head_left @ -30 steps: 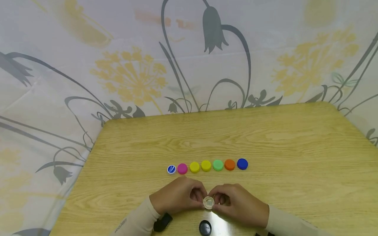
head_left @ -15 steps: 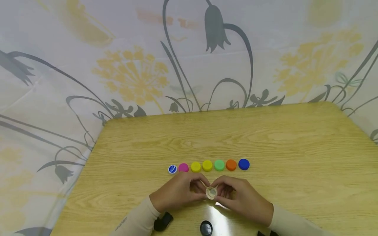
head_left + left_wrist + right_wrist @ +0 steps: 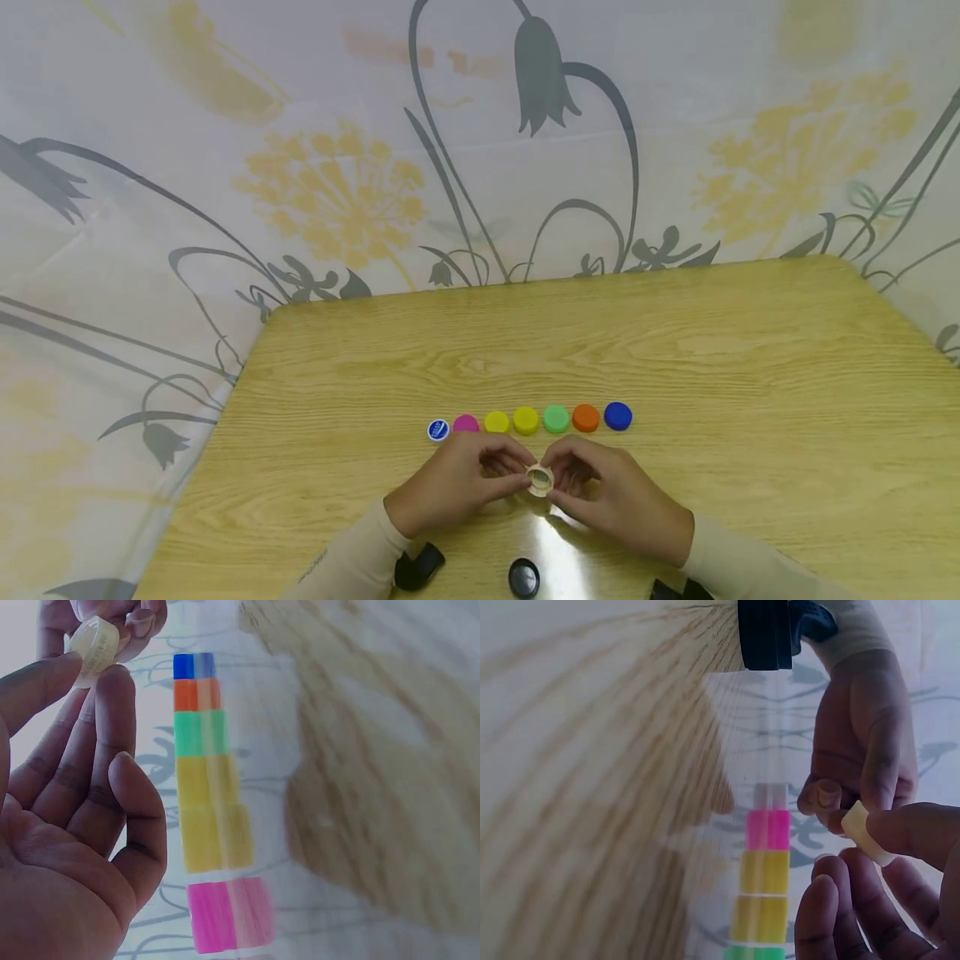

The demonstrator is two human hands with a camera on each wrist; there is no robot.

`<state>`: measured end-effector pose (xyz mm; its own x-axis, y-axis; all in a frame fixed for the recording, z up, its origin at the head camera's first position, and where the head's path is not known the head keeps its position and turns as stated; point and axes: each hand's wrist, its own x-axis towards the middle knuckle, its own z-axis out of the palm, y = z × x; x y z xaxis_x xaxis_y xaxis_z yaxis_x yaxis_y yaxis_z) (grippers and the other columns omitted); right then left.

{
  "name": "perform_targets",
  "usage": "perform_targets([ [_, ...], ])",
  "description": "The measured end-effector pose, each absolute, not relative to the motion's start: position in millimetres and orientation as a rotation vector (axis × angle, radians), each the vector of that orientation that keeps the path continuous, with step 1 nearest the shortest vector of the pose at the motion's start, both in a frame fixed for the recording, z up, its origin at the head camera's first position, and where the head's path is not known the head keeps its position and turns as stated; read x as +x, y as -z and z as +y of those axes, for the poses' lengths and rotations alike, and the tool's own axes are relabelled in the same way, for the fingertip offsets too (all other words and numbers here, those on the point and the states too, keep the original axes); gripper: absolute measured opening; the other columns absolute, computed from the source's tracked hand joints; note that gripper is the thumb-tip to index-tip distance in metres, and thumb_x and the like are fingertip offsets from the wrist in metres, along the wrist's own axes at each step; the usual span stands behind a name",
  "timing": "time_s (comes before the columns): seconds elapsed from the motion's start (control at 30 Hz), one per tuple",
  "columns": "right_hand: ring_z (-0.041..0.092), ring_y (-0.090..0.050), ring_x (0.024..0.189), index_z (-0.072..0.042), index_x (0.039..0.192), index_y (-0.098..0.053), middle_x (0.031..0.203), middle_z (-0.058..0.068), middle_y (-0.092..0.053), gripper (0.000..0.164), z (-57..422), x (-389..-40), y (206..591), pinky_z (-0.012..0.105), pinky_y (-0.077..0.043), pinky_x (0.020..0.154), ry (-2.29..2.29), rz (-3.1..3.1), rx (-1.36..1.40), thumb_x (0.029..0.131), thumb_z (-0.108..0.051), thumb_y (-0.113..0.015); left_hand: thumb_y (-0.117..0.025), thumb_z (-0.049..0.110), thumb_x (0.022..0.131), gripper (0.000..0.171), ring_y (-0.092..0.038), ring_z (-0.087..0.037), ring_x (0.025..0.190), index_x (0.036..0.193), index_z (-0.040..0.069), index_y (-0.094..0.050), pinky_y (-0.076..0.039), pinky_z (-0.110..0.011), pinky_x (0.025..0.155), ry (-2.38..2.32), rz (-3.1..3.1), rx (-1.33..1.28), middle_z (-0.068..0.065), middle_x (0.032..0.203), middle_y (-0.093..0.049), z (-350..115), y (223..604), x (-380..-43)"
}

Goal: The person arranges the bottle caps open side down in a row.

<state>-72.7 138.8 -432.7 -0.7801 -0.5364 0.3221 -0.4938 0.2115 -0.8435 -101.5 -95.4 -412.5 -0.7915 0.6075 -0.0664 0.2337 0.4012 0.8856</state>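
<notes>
Both hands share one cream-coloured bottle cap (image 3: 540, 492), held over the table with its hollow inside tipped towards the head camera. My left hand (image 3: 453, 490) pinches its left edge between thumb and fingertips. On the opposite edge, my right hand (image 3: 626, 504) pinches it the same way. Small raised or printed marks run along the side of the cap (image 3: 99, 651) in the left wrist view. From the right wrist, the cap (image 3: 864, 834) appears edge-on between the fingers of the two hands.
Beyond the hands runs a row of bottle caps: white-and-blue (image 3: 438, 430), magenta (image 3: 466, 424), two yellow including one (image 3: 526, 420), green (image 3: 556, 418), orange (image 3: 586, 417) and blue (image 3: 618, 416). A black round cap (image 3: 523, 577) lies nearer the body on the wooden table (image 3: 337, 383).
Both hands have moved the cream cap slightly away from the body, closer to the row. The cap has been tilted, and the fingers have shifted on its rim.
</notes>
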Motion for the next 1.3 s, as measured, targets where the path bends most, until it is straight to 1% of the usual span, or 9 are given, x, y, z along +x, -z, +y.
perform_targets([
  [0.13, 0.002, -0.063, 0.076, -0.011, 0.11, -0.061, 0.09, 0.002, -0.068, 0.024, 140, -74, 433, 0.023, -0.056, 0.067, 1.65, 2.397, -0.942, 0.09, -0.006, -0.073, -0.074, 0.018, 0.092, 0.013, -0.067, -0.001, 0.081, 0.103, 0.013, -0.073, -0.057, -0.02, 0.075, -1.372, 2.273, 0.694, 0.004, 0.092, -0.073, -96, 413, -102],
  [0.27, 0.006, -0.068, 0.076, -0.009, 0.109, -0.06, 0.086, 0.003, -0.073, 0.02, 142, -75, 432, 0.025, -0.057, 0.067, 1.649, 2.325, -0.836, 0.092, -0.011, -0.072, -0.075, 0.017, 0.091, 0.012, -0.066, -0.001, 0.079, 0.102, 0.014, -0.071, -0.057, -0.022, 0.073, -1.382, 2.275, 0.716, 0.003, 0.091, -0.072, -95, 414, -101],
  [0.5, 0.012, -0.072, 0.083, -0.004, 0.112, -0.06, 0.09, 0.011, -0.075, 0.023, 144, -75, 431, 0.026, -0.058, 0.071, 1.699, 2.162, -0.715, 0.095, -0.016, -0.069, -0.073, 0.016, 0.092, 0.012, -0.064, 0.001, 0.078, 0.102, 0.011, -0.069, -0.056, -0.02, 0.073, -1.371, 2.31, 0.763, 0.0, 0.09, -0.071, -94, 414, -98],
  [0.63, 0.014, -0.073, 0.084, -0.004, 0.112, -0.06, 0.092, 0.011, -0.075, 0.022, 143, -76, 431, 0.027, -0.058, 0.072, 1.711, 2.152, -0.703, 0.097, -0.017, -0.067, -0.073, 0.016, 0.092, 0.012, -0.064, 0.001, 0.078, 0.102, 0.01, -0.068, -0.056, -0.02, 0.073, -1.349, 2.349, 0.794, -0.001, 0.089, -0.071, -93, 412, -97],
  [0.77, 0.012, -0.071, 0.083, -0.006, 0.108, -0.063, 0.093, 0.008, -0.075, 0.017, 142, -76, 430, 0.026, -0.058, 0.072, 1.69, 2.198, -0.653, 0.099, -0.021, -0.064, -0.073, 0.015, 0.092, 0.011, -0.065, 0.003, 0.079, 0.101, 0.013, -0.068, -0.056, -0.019, 0.074, -1.314, 2.357, 0.794, 0.002, 0.09, -0.072, -92, 411, -97],
  [0.93, 0.012, -0.07, 0.084, -0.009, 0.104, -0.067, 0.093, 0.007, -0.073, 0.015, 142, -75, 425, 0.026, -0.058, 0.073, 1.674, 2.235, -0.65, 0.098, -0.023, -0.066, -0.074, 0.015, 0.091, 0.012, -0.067, 0.004, 0.08, 0.101, 0.016, -0.068, -0.056, -0.017, 0.074, -1.295, 2.37, 0.814, 0.003, 0.094, -0.072, -89, 409, -94],
  [1.03, 0.011, -0.069, 0.086, -0.011, 0.105, -0.068, 0.096, 0.004, -0.072, 0.015, 147, -75, 419, 0.027, -0.058, 0.075, 1.668, 2.271, -0.694, 0.097, -0.023, -0.067, -0.074, 0.018, 0.092, 0.015, -0.068, 0.004, 0.083, 0.105, 0.016, -0.068, -0.056, -0.017, 0.074, -1.289, 2.388, 0.872, 0.003, 0.1, -0.073, -87, 405, -94],
  [1.13, 0.008, -0.068, 0.086, -0.013, 0.107, -0.068, 0.099, 0.001, -0.07, 0.016, 154, -77, 412, 0.027, -0.058, 0.076, 1.651, 2.344, -0.755, 0.095, -0.022, -0.07, -0.073, 0.023, 0.093, 0.018, -0.069, 0.003, 0.086, 0.109, 0.016, -0.069, -0.056, -0.019, 0.079, -1.285, 2.412, 0.928, 0.003, 0.105, -0.073, -82, 396, -96],
  [1.3, 0.005, -0.066, 0.083, -0.02, 0.108, -0.068, 0.098, -0.009, -0.069, 0.018, 170, -82, 405, 0.026, -0.057, 0.076, 1.578, 2.517, -0.844, 0.092, -0.021, -0.073, -0.07, 0.031, 0.094, 0.018, -0.067, 0.005, 0.086, 0.108, 0.02, -0.071, -0.056, -0.021, 0.081, -1.193, 2.5, 0.964, 0.009, 0.105, -0.074, -67, 382, -103],
])
